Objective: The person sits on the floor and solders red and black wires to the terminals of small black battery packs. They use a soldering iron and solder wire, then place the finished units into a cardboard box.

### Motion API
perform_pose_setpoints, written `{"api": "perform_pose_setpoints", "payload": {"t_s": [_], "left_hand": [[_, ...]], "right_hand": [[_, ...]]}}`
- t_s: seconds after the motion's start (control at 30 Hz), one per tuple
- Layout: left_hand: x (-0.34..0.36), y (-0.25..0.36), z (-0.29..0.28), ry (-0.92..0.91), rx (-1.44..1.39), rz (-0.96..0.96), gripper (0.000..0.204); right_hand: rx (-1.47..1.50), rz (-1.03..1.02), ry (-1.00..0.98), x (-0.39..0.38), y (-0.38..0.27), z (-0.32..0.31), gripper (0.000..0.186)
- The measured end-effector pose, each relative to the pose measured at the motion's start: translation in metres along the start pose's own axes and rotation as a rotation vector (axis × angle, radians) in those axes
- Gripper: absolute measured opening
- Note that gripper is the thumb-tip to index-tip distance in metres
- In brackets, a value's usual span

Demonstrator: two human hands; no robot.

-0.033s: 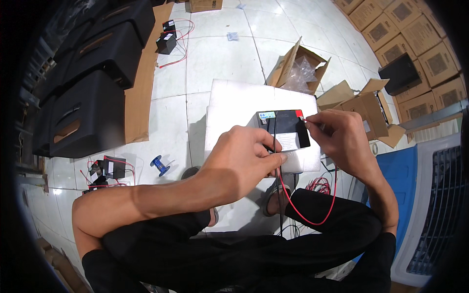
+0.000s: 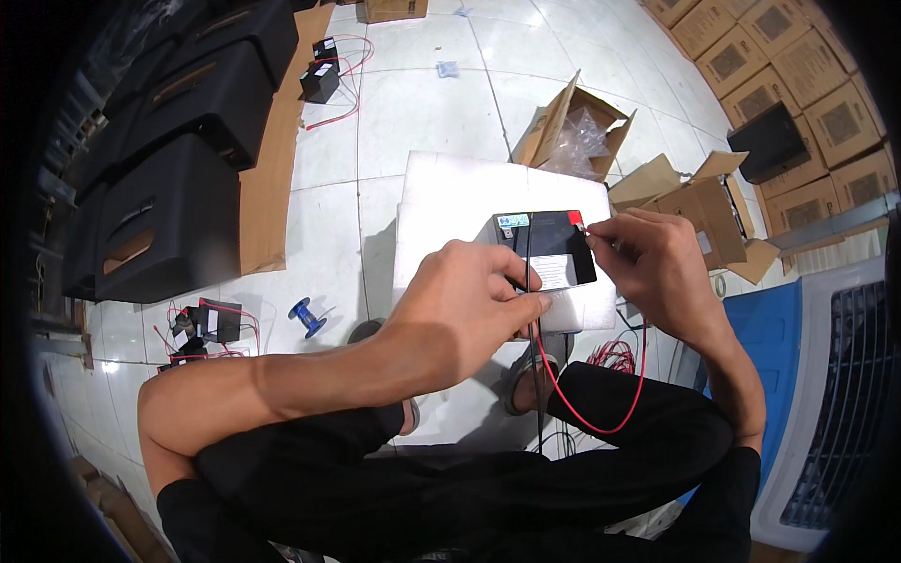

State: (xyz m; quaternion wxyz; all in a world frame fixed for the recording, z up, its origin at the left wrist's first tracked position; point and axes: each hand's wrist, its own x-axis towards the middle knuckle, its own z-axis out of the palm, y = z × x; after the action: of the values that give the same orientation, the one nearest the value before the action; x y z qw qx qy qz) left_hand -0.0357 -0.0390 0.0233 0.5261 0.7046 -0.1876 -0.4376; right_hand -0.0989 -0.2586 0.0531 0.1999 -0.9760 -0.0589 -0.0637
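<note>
Battery (image 2: 549,246), small, black, rectangular, lies flat on a white foam slab (image 2: 450,202) at frame centre. Right hand (image 2: 657,267), at 3 o'clock of it, fingers pinched closed on a red wire (image 2: 601,413) end at the battery's red top-right corner. Left hand (image 2: 460,314), at 7 o'clock, curled; thumb and forefinger meet on a black wire (image 2: 531,272) crossing the battery's face. Red wire loops down over the black-trousered lap. Open cardboard boxes (image 2: 572,127) at 12 to 2 o'clock; blue spool (image 2: 306,316) on the tiles at 9 o'clock.
</note>
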Motion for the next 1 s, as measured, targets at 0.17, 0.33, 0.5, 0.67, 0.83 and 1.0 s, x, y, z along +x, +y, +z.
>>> {"api": "perform_pose_setpoints", "payload": {"t_s": [0.17, 0.33, 0.5, 0.67, 0.83, 1.0], "left_hand": [[0.001, 0.001, 0.000, 0.015, 0.033, 0.023, 0.029], [0.007, 0.004, -0.001, 0.026, 0.037, 0.030, 0.029], [0.009, 0.004, -0.001, 0.069, 0.098, 0.062, 0.027], [0.006, 0.004, -0.002, 0.052, 0.032, 0.063, 0.028], [0.003, 0.006, -0.005, -0.015, 0.006, 0.013, 0.025], [0.004, 0.002, -0.005, -0.049, -0.199, -0.022, 0.020]], "right_hand": [[-0.310, -0.334, -0.022, -0.001, 0.007, 0.008, 0.011], [-0.458, -0.370, -0.172, 0.001, 0.008, 0.003, 0.013], [-0.502, -0.405, -0.205, -0.002, 0.005, 0.004, 0.014], [-0.365, -0.341, -0.061, -0.008, 0.006, 0.007, 0.018], [-0.198, -0.197, 0.181, -0.006, 0.007, -0.003, 0.012], [0.086, -0.176, 0.171, -0.002, -0.011, 0.005, 0.011]]}}
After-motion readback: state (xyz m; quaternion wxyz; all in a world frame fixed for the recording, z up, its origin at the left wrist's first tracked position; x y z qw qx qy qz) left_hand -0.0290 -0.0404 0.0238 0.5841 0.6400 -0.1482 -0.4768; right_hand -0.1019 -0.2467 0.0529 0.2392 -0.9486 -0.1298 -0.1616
